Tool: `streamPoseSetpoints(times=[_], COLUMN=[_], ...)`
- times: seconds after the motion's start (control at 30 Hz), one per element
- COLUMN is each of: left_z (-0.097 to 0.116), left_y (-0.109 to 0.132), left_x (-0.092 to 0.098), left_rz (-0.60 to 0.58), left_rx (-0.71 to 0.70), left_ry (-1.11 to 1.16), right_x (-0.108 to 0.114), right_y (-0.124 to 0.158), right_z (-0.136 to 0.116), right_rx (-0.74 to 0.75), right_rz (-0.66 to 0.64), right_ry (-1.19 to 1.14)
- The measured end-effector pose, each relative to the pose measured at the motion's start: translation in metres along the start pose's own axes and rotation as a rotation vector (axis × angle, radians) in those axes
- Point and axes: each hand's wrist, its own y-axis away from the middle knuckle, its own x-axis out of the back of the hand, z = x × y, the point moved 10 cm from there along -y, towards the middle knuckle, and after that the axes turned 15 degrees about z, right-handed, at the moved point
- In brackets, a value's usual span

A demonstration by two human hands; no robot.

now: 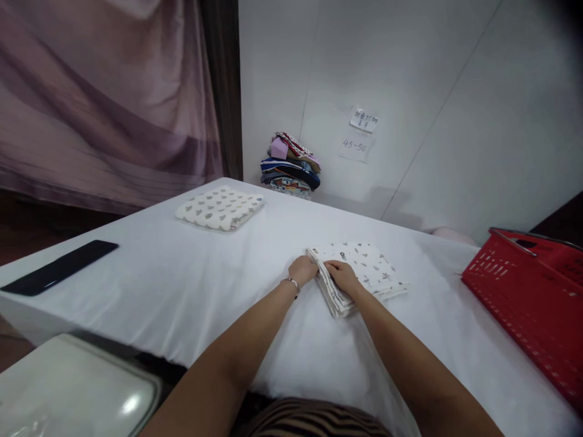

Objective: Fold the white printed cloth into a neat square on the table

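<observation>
A folded white cloth with small grey prints lies on the white-covered table in front of me, its layered edge turned toward my left. My left hand, with a bracelet at the wrist, is closed on the far left corner of that edge. Over the same layers, my right hand grips the fold a little to the right, its fingertips partly hidden by the fabric. Another folded white cloth, printed with grey shapes, rests at the table's far left.
A red plastic basket stands at the table's right side. A black flat strip lies near the left edge. Behind the table, folded clothes are stacked against the wall, near paper notes. A pale glossy surface is at lower left.
</observation>
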Motion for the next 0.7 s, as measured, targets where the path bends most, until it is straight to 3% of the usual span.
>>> streamPoseSetpoints(times=[0.23, 0.4, 0.5, 0.7], left_z=[-0.003, -0.003, -0.004, -0.011], left_y=[0.006, 0.01, 0.011, 0.012], left_x=[0.003, 0.007, 0.011, 0.014], left_rz=[0.061, 0.143, 0.208, 0.266], left_rx=[-0.028, -0.069, -0.084, -0.059], left_ry=[0.009, 0.036, 0.081, 0.219], right_x=[0.002, 0.012, 0.01, 0.011], right_y=[0.008, 0.025, 0.037, 0.04], right_z=[-0.008, -0.027, -0.038, -0.045], right_rx=[0.015, 0.138, 0.23, 0.259], right_rz=[-0.026, 0.058, 0.036, 0.014], right_ry=[-0.063, 0.12, 0.216, 0.219])
